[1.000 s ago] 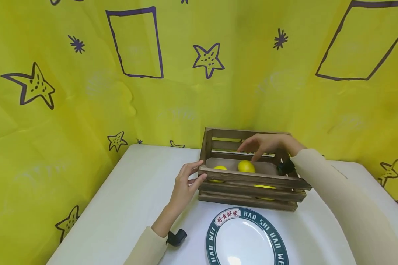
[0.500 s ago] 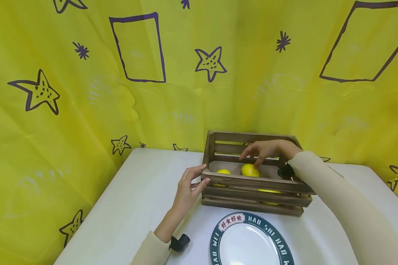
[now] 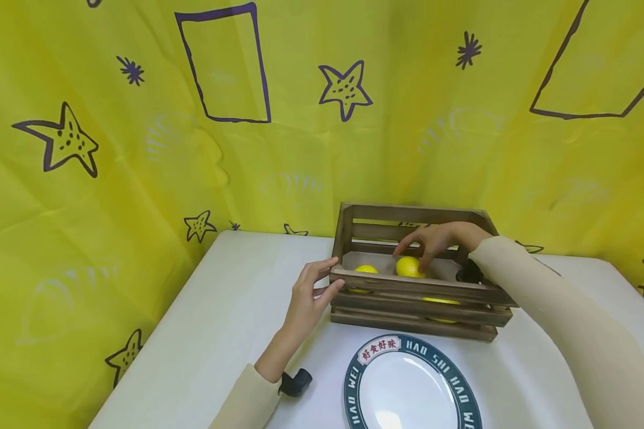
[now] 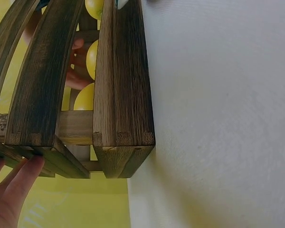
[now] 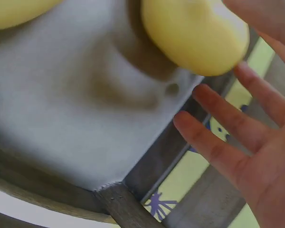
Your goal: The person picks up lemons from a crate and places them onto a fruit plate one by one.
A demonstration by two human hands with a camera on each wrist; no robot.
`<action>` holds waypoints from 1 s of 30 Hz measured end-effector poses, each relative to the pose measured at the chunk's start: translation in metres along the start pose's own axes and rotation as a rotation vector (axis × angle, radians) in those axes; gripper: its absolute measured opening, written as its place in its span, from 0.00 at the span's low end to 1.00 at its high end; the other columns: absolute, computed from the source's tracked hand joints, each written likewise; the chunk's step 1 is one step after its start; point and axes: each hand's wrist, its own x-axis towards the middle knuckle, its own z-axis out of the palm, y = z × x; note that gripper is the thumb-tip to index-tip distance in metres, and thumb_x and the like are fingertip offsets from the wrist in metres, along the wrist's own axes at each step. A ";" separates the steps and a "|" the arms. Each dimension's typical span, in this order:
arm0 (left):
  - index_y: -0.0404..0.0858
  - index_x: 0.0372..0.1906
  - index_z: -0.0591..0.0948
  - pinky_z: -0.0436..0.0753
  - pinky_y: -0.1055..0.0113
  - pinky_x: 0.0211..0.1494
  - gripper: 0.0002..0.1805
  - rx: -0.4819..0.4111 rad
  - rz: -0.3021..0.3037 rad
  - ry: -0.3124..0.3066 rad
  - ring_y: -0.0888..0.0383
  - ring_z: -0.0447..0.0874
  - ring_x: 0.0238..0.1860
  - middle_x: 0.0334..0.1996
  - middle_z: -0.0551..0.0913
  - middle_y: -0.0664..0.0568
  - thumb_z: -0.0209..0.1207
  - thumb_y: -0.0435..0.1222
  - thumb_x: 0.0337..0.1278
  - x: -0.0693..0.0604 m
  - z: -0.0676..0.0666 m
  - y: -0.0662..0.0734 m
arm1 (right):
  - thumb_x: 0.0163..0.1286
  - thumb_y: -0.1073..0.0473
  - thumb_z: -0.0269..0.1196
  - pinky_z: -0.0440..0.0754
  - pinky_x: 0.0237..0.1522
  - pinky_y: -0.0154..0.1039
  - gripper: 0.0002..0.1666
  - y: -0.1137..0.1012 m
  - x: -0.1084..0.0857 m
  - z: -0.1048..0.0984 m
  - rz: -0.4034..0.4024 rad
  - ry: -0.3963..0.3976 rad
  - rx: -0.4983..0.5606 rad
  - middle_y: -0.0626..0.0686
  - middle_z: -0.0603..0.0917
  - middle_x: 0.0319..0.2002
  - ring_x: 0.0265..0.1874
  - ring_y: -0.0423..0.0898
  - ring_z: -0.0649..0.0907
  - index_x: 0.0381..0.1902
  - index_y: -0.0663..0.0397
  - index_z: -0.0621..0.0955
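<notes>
A brown slatted wooden crate [image 3: 408,292] holds yellow lemons. My left hand [image 3: 305,305] grips its near left corner, thumb against the front slat and fingers at the end; in the left wrist view, fingers [image 4: 26,178] touch the wood. My right hand [image 3: 439,238] reaches into the crate over the middle lemon [image 3: 408,266], thumb at its right side. In the right wrist view that lemon [image 5: 197,35] lies beside spread, fairly straight fingers [image 5: 223,114], one fingertip at its edge. Another lemon [image 3: 366,269] is to the left, and one [image 3: 442,301] shows behind the front slats.
A white plate [image 3: 354,381] with a green lettered rim lies in front of the crate on the white table [image 3: 209,310]. Behind the table hangs a yellow cloth [image 3: 279,155] with purple drawings. The crate's walls surround my right hand.
My right hand has come down from above the middle lemon to its side. My left hand has stayed at the crate's corner. The head view has shifted slightly.
</notes>
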 end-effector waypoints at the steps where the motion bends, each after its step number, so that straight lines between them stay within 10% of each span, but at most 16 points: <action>1: 0.42 0.62 0.75 0.87 0.63 0.48 0.23 -0.001 0.002 -0.002 0.45 0.80 0.57 0.53 0.76 0.46 0.63 0.36 0.62 0.000 0.001 0.000 | 0.56 0.63 0.72 0.71 0.65 0.59 0.40 0.000 -0.001 0.001 0.015 -0.005 -0.020 0.66 0.65 0.68 0.63 0.64 0.70 0.66 0.61 0.71; 10: 0.40 0.62 0.75 0.86 0.64 0.48 0.23 0.012 -0.001 -0.019 0.45 0.80 0.57 0.53 0.76 0.45 0.62 0.36 0.63 0.000 0.001 0.000 | 0.56 0.61 0.72 0.63 0.67 0.62 0.41 0.002 0.003 0.007 0.043 -0.035 -0.070 0.64 0.65 0.69 0.64 0.61 0.64 0.68 0.56 0.71; 17: 0.40 0.62 0.75 0.87 0.63 0.47 0.24 0.029 -0.006 -0.008 0.45 0.80 0.57 0.52 0.76 0.45 0.63 0.37 0.63 0.000 -0.001 0.001 | 0.57 0.58 0.71 0.74 0.47 0.42 0.42 0.002 0.009 0.008 0.095 -0.058 -0.087 0.63 0.65 0.65 0.55 0.57 0.66 0.69 0.54 0.70; 30: 0.38 0.63 0.74 0.86 0.64 0.47 0.24 0.030 0.014 -0.014 0.45 0.80 0.57 0.54 0.75 0.45 0.62 0.36 0.64 -0.001 0.000 0.001 | 0.60 0.63 0.69 0.82 0.47 0.38 0.37 -0.004 0.012 0.014 0.105 -0.078 0.007 0.64 0.65 0.66 0.51 0.51 0.70 0.67 0.60 0.70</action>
